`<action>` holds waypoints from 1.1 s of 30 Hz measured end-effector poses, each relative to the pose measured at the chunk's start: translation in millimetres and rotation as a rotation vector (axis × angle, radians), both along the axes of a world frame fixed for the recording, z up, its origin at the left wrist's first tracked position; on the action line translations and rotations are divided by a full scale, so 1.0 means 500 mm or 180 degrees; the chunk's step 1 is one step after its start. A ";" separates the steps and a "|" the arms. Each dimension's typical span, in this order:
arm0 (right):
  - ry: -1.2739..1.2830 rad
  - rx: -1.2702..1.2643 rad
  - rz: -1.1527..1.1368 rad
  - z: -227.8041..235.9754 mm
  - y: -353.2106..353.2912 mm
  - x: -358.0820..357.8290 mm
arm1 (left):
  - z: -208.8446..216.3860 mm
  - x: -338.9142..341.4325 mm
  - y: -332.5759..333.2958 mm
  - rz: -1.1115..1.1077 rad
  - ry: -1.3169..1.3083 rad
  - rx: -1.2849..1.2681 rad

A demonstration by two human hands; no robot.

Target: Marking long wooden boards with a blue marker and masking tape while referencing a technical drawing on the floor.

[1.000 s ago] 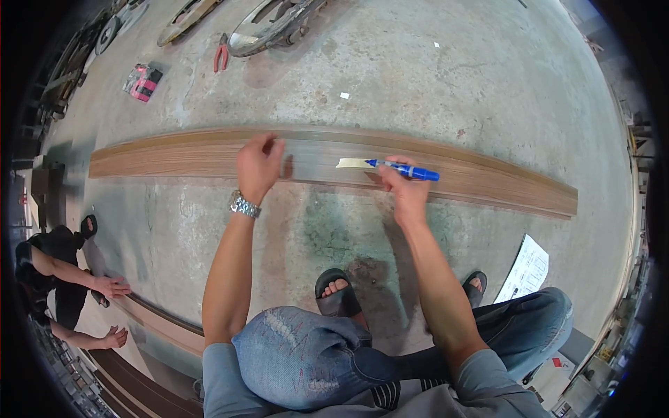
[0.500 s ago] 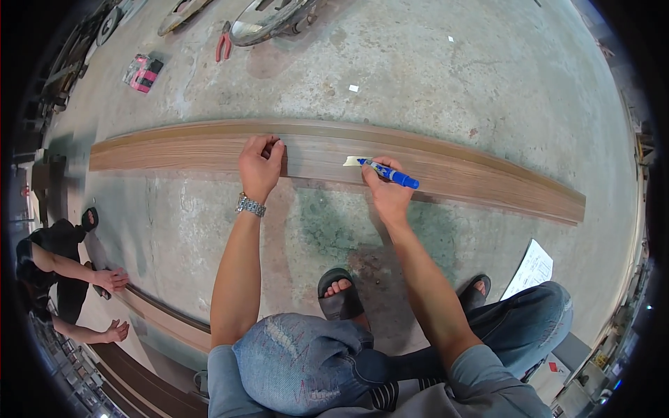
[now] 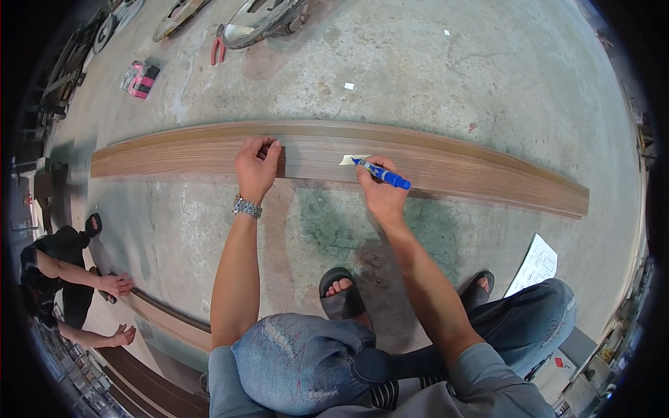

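Observation:
A long wood-grain plank (image 3: 313, 169) lies crosswise on the concrete floor in front of me. A small pale yellow strip of tape (image 3: 346, 160) is stuck on it near the middle. My right hand (image 3: 385, 195) is closed around a blue marker (image 3: 382, 173), its tip touching or just above the tape. On the plank to the left rests my left hand (image 3: 256, 167), fingers curled with thumb against them; whatever they hold, if anything, is hidden. A metal watch is on that wrist.
Red-handled pliers (image 3: 218, 47) and a pink-and-black package (image 3: 142, 79) lie beyond the plank. A paper sheet (image 3: 533, 266) is beside my right knee. At lower left, another person's hands (image 3: 118, 284) are by more brown planks (image 3: 171, 322). Round frames stand at the far edge.
My right hand and the marker have shifted very slightly in the picture, along with a small turn of the whole view. The other person's lower hand has moved a little to the right.

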State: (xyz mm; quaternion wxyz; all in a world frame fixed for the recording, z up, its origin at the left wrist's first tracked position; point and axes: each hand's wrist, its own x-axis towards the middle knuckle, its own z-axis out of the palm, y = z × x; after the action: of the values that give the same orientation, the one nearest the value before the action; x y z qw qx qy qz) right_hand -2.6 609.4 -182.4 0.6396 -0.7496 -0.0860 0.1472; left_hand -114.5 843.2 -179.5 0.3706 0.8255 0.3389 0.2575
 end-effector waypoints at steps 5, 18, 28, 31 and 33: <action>0.0056 -0.0033 -0.0002 0.004 -0.003 0.001 | 0.003 -0.006 0.000 -0.0002 0.0021 0.0014; 0.0249 0.0316 -0.0195 -0.011 -0.020 0.009 | 0.002 -0.007 0.000 -0.0022 0.0035 -0.0013; 0.0183 0.0211 -0.0257 0.003 -0.018 0.003 | 0.001 -0.008 0.000 -0.0004 0.0090 -0.0016; 0.0004 0.0228 -0.0348 -0.005 -0.024 0.006 | -0.002 -0.003 -0.001 -0.0050 -0.0012 -0.0010; 0.0135 0.0090 -0.0025 -0.006 -0.023 0.001 | -0.003 -0.005 -0.002 -0.0032 0.0028 0.0003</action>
State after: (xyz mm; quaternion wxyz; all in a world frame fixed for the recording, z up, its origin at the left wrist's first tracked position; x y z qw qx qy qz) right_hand -2.3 597.9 -185.6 0.6524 -0.7375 -0.0716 0.1594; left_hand -117.2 842.0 -181.1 0.3700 0.8285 0.3363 0.2523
